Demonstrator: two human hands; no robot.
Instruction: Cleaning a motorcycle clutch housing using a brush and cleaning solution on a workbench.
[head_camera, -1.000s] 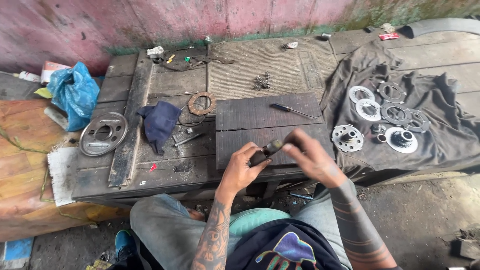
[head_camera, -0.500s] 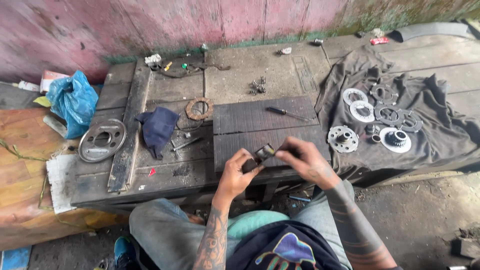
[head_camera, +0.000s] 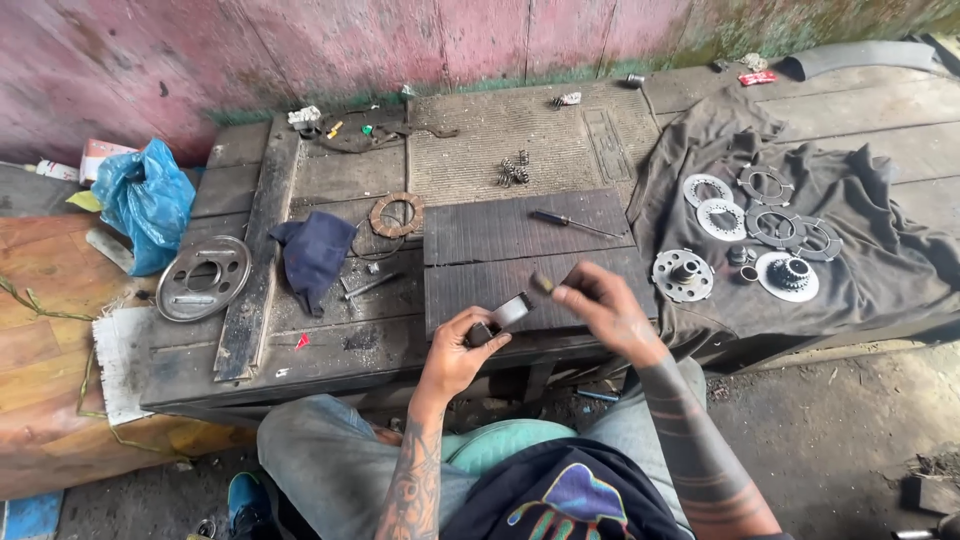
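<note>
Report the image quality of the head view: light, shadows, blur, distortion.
Head view: soft, even daylight with no hard shadows and no glare on the metal discs; the right hand is smeared by motion blur, the left hand and the small dark part it holds only slightly soft; the wooden bench is sharp; wide-angle lens bends the bench edges near the frame's sides.

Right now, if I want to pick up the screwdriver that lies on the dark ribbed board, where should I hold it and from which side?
Probably grip the screwdriver by its dark handle, the thicker left end, coming from above. It lies flat on the ribbed board with nothing touching it; the thin shaft pointing right gives less hold.
</note>
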